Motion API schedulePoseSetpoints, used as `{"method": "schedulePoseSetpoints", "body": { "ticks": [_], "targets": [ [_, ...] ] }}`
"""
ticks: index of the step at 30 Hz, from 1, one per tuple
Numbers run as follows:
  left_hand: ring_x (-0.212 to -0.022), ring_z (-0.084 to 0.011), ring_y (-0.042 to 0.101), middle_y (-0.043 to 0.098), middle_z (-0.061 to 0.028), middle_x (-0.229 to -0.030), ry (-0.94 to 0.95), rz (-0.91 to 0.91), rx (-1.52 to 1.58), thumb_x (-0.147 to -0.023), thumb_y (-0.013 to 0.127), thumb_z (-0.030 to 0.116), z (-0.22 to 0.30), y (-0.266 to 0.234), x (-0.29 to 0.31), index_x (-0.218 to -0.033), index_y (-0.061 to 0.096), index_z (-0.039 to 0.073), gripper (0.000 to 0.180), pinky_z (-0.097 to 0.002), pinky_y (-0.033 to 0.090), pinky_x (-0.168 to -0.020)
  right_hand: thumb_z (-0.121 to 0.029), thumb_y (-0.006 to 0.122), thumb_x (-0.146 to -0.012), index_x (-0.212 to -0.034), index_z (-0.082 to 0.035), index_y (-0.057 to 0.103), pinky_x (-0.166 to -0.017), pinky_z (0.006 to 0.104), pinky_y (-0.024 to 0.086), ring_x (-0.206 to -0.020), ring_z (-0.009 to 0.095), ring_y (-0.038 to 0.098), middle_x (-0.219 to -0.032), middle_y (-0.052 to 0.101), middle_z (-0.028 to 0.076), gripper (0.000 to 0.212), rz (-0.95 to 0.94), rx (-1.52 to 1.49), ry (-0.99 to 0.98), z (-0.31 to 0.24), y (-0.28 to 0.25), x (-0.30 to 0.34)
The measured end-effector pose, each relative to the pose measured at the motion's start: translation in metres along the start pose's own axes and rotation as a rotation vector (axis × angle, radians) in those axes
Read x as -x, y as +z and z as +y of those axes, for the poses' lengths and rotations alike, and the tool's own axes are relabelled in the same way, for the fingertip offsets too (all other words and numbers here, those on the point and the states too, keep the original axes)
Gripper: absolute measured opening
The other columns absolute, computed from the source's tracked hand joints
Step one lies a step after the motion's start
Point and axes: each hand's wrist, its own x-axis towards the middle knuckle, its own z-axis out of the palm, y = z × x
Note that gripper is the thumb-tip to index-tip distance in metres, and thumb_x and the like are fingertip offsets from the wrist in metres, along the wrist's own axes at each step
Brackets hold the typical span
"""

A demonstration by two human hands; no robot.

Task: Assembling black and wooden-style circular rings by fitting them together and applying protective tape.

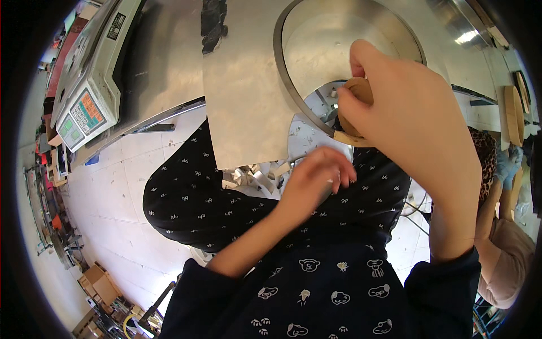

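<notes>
My right hand [403, 104] is closed round a tan roll [361, 90] that looks like tape, gripping it between thumb and fingers. Below the roll, a tan strip [347, 139] lies at the near edge of a large metal hoop [278, 53]. The hoop rests on the steel table and reaches past its front edge. Lower and to the left, above my lap, is my left hand [319, 175], blurred by motion with its fingers bent. Whether anything is in those fingers does not show.
A digital scale [84, 96] stands on the table at the left. Bare sheet metal [243, 113] juts toward my knees. Metal scraps [254, 178] lie below it. At the right, a co-worker's blue-gloved hand [508, 166] is near tan curved pieces [512, 116].
</notes>
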Motion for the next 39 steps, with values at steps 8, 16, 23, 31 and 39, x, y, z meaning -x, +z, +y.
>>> {"method": "schedulePoseSetpoints", "body": {
  "ticks": [8,16,23,31,39],
  "targets": [
    [-0.134,-0.0224,0.043,0.045,-0.0063,-0.145,0.040,-0.577,0.861,-0.102,0.040,0.050,-0.012,-0.007,-0.085,-0.146,0.036,0.010,0.060,-0.0426,0.038,-0.107,-0.025,0.061,-0.085,-0.075,-0.004,0.063,-0.061,0.0384,0.049,-0.068,0.031,0.063,-0.066,0.061,0.012,0.023,0.126,0.279,-0.199,0.012,0.010,-0.003],
    [-0.120,-0.0245,0.055,0.055,-0.0090,-0.132,-0.098,-0.362,0.660,-0.099,0.048,0.038,0.002,-0.014,-0.098,-0.139,0.045,0.007,0.051,-0.0404,0.048,-0.096,-0.028,0.064,-0.085,-0.076,-0.007,0.066,-0.058,0.0344,0.049,-0.064,0.027,0.063,-0.062,0.059,0.007,0.023,0.244,0.359,-0.247,0.024,0.023,-0.006],
    [-0.098,-0.0247,0.057,0.059,-0.0118,-0.112,-0.052,-0.366,0.636,-0.092,0.061,0.029,-0.006,-0.020,-0.106,-0.136,0.046,0.004,0.053,-0.0379,0.050,-0.083,-0.013,0.064,-0.090,-0.081,-0.004,0.061,-0.059,0.0304,0.043,-0.064,0.017,0.054,-0.072,0.059,0.006,0.013,0.423,0.016,-0.042,0.013,-0.003,0.015],
    [-0.111,-0.0254,0.057,0.058,-0.0114,-0.118,-0.070,-0.442,0.892,-0.095,0.060,0.025,-0.069,-0.028,-0.100,-0.140,0.044,0.013,0.049,-0.0396,0.049,-0.092,-0.012,0.082,-0.065,-0.096,-0.002,0.057,-0.073,0.0383,0.047,-0.084,0.031,0.056,-0.095,0.059,0.014,0.042,0.413,-0.373,0.003,0.033,0.036,0.111],
    [-0.119,-0.0253,0.053,0.051,-0.0091,-0.130,-0.103,-0.251,0.725,-0.087,0.068,0.019,-0.078,-0.020,-0.052,-0.141,0.038,0.012,0.062,-0.0431,0.046,-0.097,-0.018,0.084,-0.065,-0.102,-0.003,0.055,-0.076,0.0407,0.049,-0.086,0.033,0.059,-0.101,0.061,0.013,0.049,0.426,-0.443,0.187,0.025,0.109,0.113]
  ]
}}
